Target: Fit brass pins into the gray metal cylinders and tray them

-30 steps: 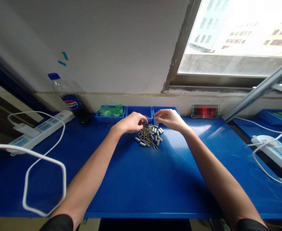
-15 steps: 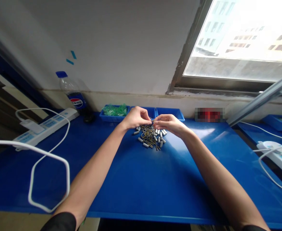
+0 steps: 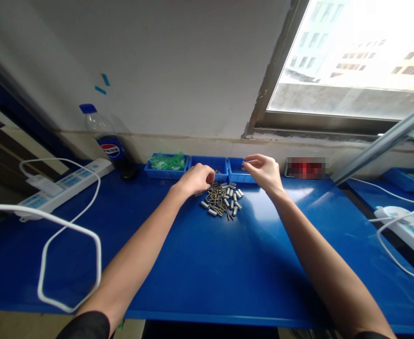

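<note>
Hands apart: left hand [image 3: 200, 180] with fingers curled at the pile's left far side, grip hidden; right hand [image 3: 263, 173] over the right bin, thumb and fingertips close together, cannot tell whether anything is pinched. Blue table [image 3: 224, 268] runs wide to a straight near edge, its surface open between the forearms from the pile back to that edge. White cable [image 3: 99, 249] loops at the left, overlapping the left forearm in view. White power strip [image 3: 70, 182] slants along the left; bottle [image 3: 110, 149] upright near its far end. Bins in a row by the wall: left bin [image 3: 164, 174] holding green plastic [image 3: 167, 161], middle bin [image 3: 210, 161], right bin [image 3: 240, 178]. Pile [image 3: 221, 202] just on the near side of the middle and right bins: silver cylinders [image 3: 204, 205] scattered round its margins, thinner brass-coloured pins [image 3: 215, 197] tangled mid-heap
</note>
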Demonstrator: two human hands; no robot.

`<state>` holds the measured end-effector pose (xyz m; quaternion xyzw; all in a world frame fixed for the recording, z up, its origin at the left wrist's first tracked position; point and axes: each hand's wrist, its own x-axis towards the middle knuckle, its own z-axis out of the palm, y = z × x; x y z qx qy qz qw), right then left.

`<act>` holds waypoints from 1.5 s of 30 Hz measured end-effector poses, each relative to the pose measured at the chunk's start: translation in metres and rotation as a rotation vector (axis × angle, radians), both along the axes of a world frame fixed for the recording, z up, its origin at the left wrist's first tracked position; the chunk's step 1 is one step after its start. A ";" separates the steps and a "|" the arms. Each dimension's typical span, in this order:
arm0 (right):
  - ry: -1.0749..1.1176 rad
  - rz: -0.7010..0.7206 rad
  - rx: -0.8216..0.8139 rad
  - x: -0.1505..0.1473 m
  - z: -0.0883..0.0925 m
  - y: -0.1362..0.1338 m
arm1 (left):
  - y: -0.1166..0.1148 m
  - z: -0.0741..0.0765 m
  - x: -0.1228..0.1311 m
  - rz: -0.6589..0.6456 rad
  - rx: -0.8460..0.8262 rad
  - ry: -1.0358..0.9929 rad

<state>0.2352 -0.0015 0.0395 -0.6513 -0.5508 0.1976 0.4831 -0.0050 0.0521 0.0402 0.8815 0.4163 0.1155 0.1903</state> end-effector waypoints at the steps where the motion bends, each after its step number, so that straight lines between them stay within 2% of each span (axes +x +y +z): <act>1: -0.012 -0.005 -0.002 0.002 0.001 0.000 | -0.003 0.001 0.001 0.004 0.020 0.064; 7: 0.010 0.100 -0.074 0.001 0.001 0.000 | -0.019 0.008 0.011 0.031 0.086 0.257; 16: -0.016 0.230 -0.136 -0.005 -0.006 0.001 | -0.020 0.008 0.009 0.015 0.082 0.268; 20: 0.003 0.296 -0.151 -0.004 -0.010 0.002 | -0.017 0.010 0.006 0.006 0.074 0.158; 24: 0.021 0.394 -0.201 -0.004 -0.008 0.001 | -0.012 0.011 0.004 -0.093 -0.012 -0.131; 27: 0.163 0.508 -0.281 -0.007 -0.004 -0.004 | -0.010 0.011 0.004 -0.131 -0.069 -0.279; 30: 0.278 0.571 -0.293 -0.009 -0.003 -0.006 | -0.011 0.011 0.005 -0.127 -0.078 -0.336; 34: 0.303 0.537 -0.275 -0.012 -0.006 -0.005 | -0.010 0.010 0.006 -0.131 -0.072 -0.353; 37: 0.313 0.466 -0.237 -0.013 -0.006 -0.003 | -0.010 0.010 0.005 -0.116 -0.043 -0.255; 39: 0.288 0.361 -0.182 -0.012 -0.003 -0.002 | -0.010 0.010 0.003 -0.071 0.008 -0.110; 43: 0.101 0.042 -0.030 -0.003 0.004 -0.002 | -0.014 0.008 0.003 0.001 0.070 0.164; 45: 0.020 -0.040 0.017 0.002 0.006 -0.003 | -0.016 0.006 0.005 0.005 0.079 0.230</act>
